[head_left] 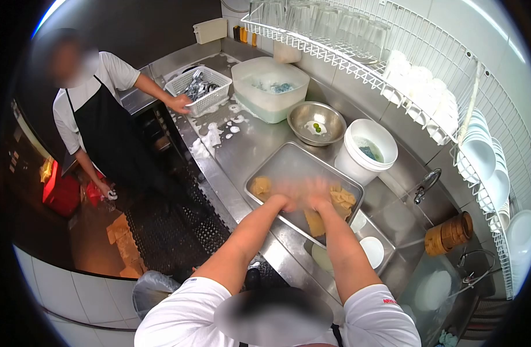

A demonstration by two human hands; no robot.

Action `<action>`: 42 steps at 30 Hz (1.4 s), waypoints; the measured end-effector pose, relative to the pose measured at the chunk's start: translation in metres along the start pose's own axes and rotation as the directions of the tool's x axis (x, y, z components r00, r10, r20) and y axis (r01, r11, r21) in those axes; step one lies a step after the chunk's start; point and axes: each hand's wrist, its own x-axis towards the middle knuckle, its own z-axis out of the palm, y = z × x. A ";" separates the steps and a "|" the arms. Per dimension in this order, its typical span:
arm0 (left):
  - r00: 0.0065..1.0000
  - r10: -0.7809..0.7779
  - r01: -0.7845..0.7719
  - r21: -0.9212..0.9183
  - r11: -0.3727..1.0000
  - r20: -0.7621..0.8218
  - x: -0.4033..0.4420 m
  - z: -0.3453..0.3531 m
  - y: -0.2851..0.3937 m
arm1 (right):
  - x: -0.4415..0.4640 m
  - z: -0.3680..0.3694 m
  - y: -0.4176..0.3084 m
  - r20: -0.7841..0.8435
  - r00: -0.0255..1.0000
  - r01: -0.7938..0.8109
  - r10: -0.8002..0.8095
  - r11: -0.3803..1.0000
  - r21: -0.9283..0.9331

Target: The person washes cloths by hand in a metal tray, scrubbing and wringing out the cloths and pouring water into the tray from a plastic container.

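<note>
A rectangular metal tray (284, 155) rests on the steel counter, tilted across the sink edge. Inside it lie a round yellow-brown piece (261, 186) at the left and a crumpled yellow-brown cloth-like piece (342, 199) at the right. My left hand (285, 195) and my right hand (318, 194) reach into the tray side by side, between these pieces. A hazy blur covers the fingers of both hands, so what they hold or touch cannot be made out.
Behind the tray stand a metal bowl (329, 118), a white bucket (351, 163) and a large plastic tub (256, 84). At left, a person's hand (179, 104) touches a cutlery basket (214, 103). A dish rack (416, 130) hangs right; white bowls (372, 252) sit in the sink.
</note>
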 end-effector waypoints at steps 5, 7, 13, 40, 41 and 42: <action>1.000 -0.018 0.019 -0.021 1.000 0.024 0.000 -0.002 0.000 | -0.003 -0.008 -0.004 0.042 0.999 -0.024 0.024 1.000 0.010; 0.999 -0.026 0.027 -0.051 0.998 0.022 0.002 0.001 0.000 | -0.001 -0.005 -0.003 0.042 0.999 -0.023 0.022 1.000 0.002; 0.965 -0.027 0.032 0.013 0.999 -0.262 0.004 0.017 -0.002 | -0.010 -0.018 -0.009 -0.006 1.000 -0.020 0.020 1.000 0.020; 0.986 0.066 -0.084 -0.119 0.989 -0.154 0.049 0.047 -0.013 | -0.006 -0.007 -0.009 -0.077 0.997 0.034 -0.030 0.998 0.053; 0.982 0.064 -0.080 -0.086 0.993 -0.179 0.039 0.039 -0.010 | -0.008 -0.010 -0.010 -0.075 0.997 0.030 -0.028 0.999 0.027; 0.977 0.065 -0.077 -0.052 0.996 -0.201 0.034 0.036 -0.009 | -0.008 -0.012 -0.011 -0.072 0.997 0.022 -0.022 1.000 0.001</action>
